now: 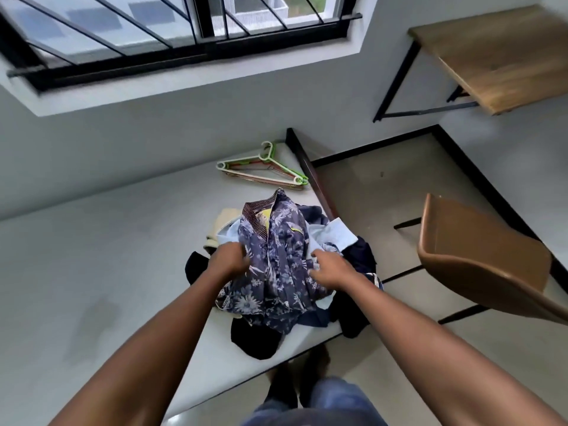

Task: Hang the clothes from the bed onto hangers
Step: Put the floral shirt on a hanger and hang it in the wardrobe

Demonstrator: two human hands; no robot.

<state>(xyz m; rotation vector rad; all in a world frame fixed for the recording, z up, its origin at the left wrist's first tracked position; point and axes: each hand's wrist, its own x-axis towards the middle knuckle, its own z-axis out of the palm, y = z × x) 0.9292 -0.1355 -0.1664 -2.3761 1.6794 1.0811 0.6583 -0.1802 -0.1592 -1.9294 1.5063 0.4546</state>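
Fingers (pixel 315 257) grip one floral shirt (pixel 276 265); perhaps four hangers (pixel 264 169).

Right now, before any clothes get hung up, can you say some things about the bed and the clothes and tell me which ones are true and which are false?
1. The left hand and the right hand both hold the floral shirt. True.
2. The hangers lie on the floor. False: they lie on the bed, beyond the pile of clothes.
3. The floral shirt is already on a hanger. False: it sits on top of the pile, with no hanger in it.
4. A brown chair stands beside the bed. True.
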